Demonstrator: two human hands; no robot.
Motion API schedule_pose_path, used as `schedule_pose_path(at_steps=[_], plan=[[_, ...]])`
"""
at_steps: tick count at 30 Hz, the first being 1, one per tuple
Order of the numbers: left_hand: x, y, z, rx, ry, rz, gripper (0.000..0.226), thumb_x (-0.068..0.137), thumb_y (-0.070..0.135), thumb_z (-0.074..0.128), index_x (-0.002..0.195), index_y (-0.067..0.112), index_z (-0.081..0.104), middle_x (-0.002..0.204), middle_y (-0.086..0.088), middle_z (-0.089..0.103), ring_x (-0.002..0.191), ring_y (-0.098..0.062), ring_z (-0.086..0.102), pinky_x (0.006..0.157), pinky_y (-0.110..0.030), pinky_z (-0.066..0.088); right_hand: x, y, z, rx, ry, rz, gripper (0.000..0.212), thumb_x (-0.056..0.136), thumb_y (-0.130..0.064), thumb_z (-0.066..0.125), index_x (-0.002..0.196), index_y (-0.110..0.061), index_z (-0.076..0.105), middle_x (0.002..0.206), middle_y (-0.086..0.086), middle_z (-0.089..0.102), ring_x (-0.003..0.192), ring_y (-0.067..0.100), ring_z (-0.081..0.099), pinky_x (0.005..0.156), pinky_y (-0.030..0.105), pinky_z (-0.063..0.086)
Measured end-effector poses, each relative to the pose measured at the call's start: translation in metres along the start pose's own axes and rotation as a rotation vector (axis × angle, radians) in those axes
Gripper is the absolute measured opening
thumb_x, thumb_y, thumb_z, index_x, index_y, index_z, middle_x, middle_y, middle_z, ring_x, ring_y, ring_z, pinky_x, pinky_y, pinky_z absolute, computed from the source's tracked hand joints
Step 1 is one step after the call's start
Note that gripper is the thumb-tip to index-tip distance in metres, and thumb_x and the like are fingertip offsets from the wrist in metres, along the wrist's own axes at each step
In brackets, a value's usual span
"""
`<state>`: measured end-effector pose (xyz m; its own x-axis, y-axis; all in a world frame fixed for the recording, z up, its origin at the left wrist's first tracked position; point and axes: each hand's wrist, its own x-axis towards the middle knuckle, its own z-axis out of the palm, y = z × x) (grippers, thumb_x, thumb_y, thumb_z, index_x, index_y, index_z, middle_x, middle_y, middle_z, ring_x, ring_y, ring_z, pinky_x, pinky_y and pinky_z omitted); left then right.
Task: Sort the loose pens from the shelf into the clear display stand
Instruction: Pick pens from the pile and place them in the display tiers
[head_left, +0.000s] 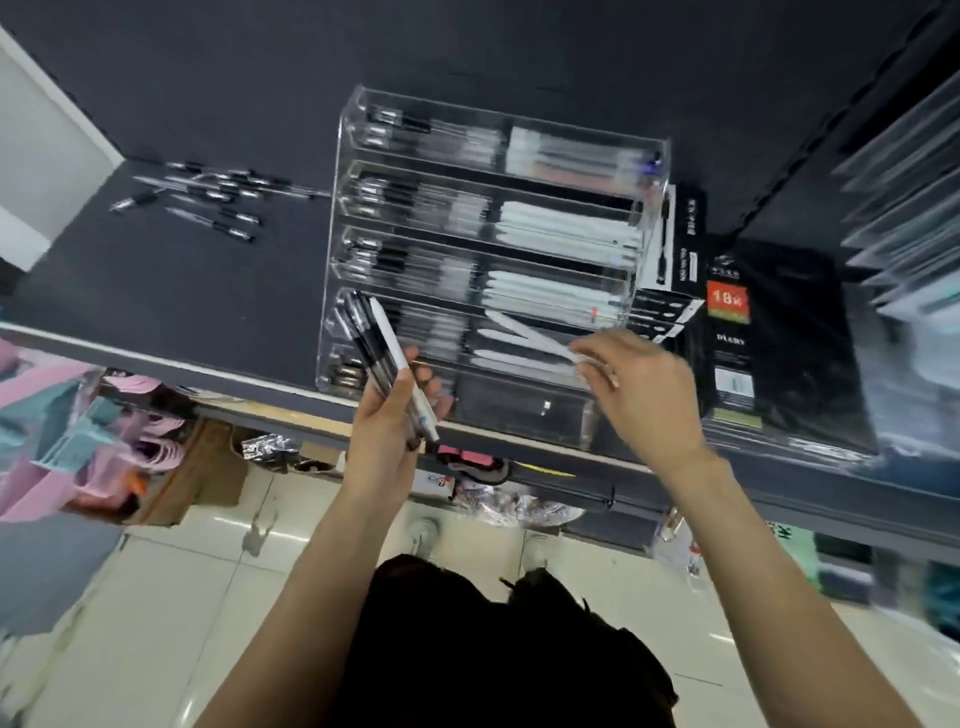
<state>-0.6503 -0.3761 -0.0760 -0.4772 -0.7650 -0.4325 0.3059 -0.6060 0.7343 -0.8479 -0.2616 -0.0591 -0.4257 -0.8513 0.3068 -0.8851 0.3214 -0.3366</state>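
A clear tiered display stand (652, 166) sits on the dark shelf (197, 280), its rows filled with black-capped and white pens. My left hand (387, 431) grips a bundle of pens (382, 353), black ones plus a white one, in front of the stand's lower left corner. My right hand (639, 384) pinches the end of a single white pen (530, 335), which lies slanted over a lower right compartment. Several loose black pens (218, 197) lie scattered on the shelf at the far left.
A black diary box (769, 332) with a red label stands right of the stand, with smaller black boxes (685, 234) between them. Clear packaged goods (904, 197) fill the right side. Pink and teal items (67, 431) hang below left. A cardboard box rests on the tiled floor.
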Motion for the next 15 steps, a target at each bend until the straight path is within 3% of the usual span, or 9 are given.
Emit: schedule_pose_path(at_steps=[3,5,7,10,15], plan=[[-0.011,-0.026,0.021,-0.025,0.063,0.035,0.021,0.101,0.012,0.039,0.113,0.014,0.056,0.076,0.004,0.057,0.07,-0.009,0.058,0.074,-0.025,0.054,0.02,0.023,-0.003,-0.223,-0.19,-0.221,0.043,0.069,0.003,0.075,0.103,-0.022,0.067,0.094,-0.002,0.067,0.081,0.022,0.068,0.051,0.028,0.053],[-0.019,-0.039,0.033,-0.023,0.11,0.067,0.02,0.102,0.012,0.038,0.111,0.014,0.055,0.076,0.004,0.058,0.07,-0.009,0.059,0.074,-0.026,0.054,0.031,0.025,-0.002,-0.265,-0.356,-0.315,0.048,0.077,0.008,0.062,0.116,-0.02,0.058,0.103,0.003,0.06,0.09,0.025,0.064,0.056,0.028,0.047],[-0.029,-0.049,0.041,-0.037,0.143,0.097,0.02,0.102,0.011,0.037,0.11,0.013,0.055,0.077,0.003,0.059,0.07,-0.01,0.059,0.071,-0.026,0.055,0.037,0.022,-0.001,-0.283,-0.459,-0.374,0.046,0.079,0.011,0.053,0.117,-0.015,0.055,0.102,0.006,0.056,0.089,0.025,0.06,0.058,0.029,0.039],[-0.041,-0.058,0.046,-0.066,0.167,0.121,0.023,0.101,0.012,0.037,0.117,0.01,0.054,0.081,0.0,0.06,0.073,-0.013,0.06,0.064,-0.026,0.054,0.042,0.018,0.008,-0.324,-0.494,-0.469,0.038,0.078,0.011,0.058,0.109,-0.011,0.057,0.095,0.006,0.058,0.081,0.023,0.061,0.063,0.031,0.048],[-0.049,-0.065,0.049,-0.13,0.209,0.137,0.024,0.099,0.013,0.04,0.119,0.009,0.054,0.087,-0.002,0.062,0.079,-0.016,0.061,0.065,-0.028,0.053,0.049,0.022,0.013,-0.355,-0.511,-0.472,0.029,0.085,0.008,0.052,0.106,-0.01,0.06,0.099,0.007,0.062,0.092,0.025,0.061,0.061,0.028,0.038]])
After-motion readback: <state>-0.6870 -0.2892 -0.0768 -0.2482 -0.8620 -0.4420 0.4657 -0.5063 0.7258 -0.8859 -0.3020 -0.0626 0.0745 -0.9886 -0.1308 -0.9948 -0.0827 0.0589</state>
